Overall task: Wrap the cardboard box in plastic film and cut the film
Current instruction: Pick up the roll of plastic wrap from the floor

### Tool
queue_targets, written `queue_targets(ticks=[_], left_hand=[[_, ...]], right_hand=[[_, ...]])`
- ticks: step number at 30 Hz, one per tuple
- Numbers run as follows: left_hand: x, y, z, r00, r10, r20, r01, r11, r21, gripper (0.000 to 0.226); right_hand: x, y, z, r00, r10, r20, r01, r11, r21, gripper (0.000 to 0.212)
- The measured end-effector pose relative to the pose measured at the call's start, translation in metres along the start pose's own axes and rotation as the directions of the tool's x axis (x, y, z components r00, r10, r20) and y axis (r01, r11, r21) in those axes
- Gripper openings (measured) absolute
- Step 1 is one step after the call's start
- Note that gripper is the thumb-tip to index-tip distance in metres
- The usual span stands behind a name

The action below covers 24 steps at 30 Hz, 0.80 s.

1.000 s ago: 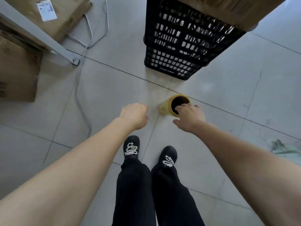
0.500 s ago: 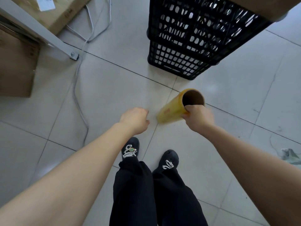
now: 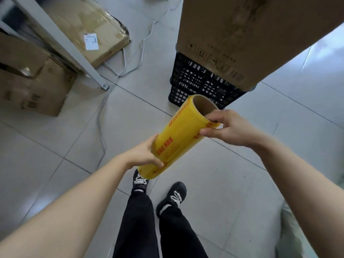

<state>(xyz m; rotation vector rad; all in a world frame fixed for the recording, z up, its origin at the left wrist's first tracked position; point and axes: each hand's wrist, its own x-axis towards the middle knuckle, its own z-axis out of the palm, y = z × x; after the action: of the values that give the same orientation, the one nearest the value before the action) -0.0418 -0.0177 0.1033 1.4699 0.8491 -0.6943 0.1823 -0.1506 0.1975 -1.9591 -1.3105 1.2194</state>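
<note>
Now the left hand [image 3: 143, 155] is curling round the film roll [image 3: 182, 133] low down, the right hand [image 3: 229, 129] pinching its top rim, seemingly shallowly, risking a drop.

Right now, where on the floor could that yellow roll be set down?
Bare floor lies between the shoes and the black crate, and right of the crate. Crowded at left: cardboard boxes, shelf leg, cables.

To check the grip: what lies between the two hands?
Only the yellow film roll: left hand grips its lower end, right hand its open rim. Head view.
</note>
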Motion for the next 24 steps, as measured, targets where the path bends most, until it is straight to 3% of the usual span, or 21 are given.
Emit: queue_targets(ticks=[3,7,10,13,17,19,21,24], left_hand=[[-0.028,0.007,-0.004,0.985,0.155,-0.072,-0.161,0.982,-0.096,0.105],[-0.057,0.017,-0.009,0.946,0.244,-0.212,-0.274,0.953,-0.128,0.099],[-0.077,0.029,-0.009,0.91,0.327,-0.256,-0.365,0.924,-0.118,0.096],[-0.099,0.051,-0.014,0.885,0.353,-0.304,-0.384,0.922,-0.044,0.09],[-0.131,0.065,-0.016,0.842,0.384,-0.379,-0.401,0.915,0.035,0.086],[-0.145,0.067,-0.013,0.769,0.422,-0.48,-0.42,0.9,0.117,0.079],[-0.155,0.063,-0.008,0.653,0.466,-0.598,-0.455,0.872,0.183,0.077],[-0.165,0.054,-0.006,0.533,0.475,-0.7,-0.51,0.84,0.182,0.083]], right_hand=[[-0.006,-0.047,-0.027,0.998,-0.053,0.04,0.051,0.997,0.063,0.014],[-0.009,-0.098,-0.047,0.992,-0.124,-0.023,0.125,0.99,0.066,0.026],[-0.011,-0.135,-0.052,0.963,-0.198,-0.181,0.182,0.978,-0.103,0.043],[-0.013,-0.165,-0.052,0.868,-0.244,-0.433,0.135,0.954,-0.268,0.06],[-0.025,-0.181,-0.058,0.854,-0.191,-0.485,0.213,0.977,-0.01,0.049],[-0.03,-0.188,-0.056,0.828,-0.205,-0.522,0.256,0.966,0.028,0.052],[-0.034,-0.196,-0.054,0.801,-0.229,-0.552,0.276,0.961,0.001,0.059],[-0.041,-0.207,-0.055,0.784,-0.24,-0.572,0.297,0.955,0.007,0.062]])
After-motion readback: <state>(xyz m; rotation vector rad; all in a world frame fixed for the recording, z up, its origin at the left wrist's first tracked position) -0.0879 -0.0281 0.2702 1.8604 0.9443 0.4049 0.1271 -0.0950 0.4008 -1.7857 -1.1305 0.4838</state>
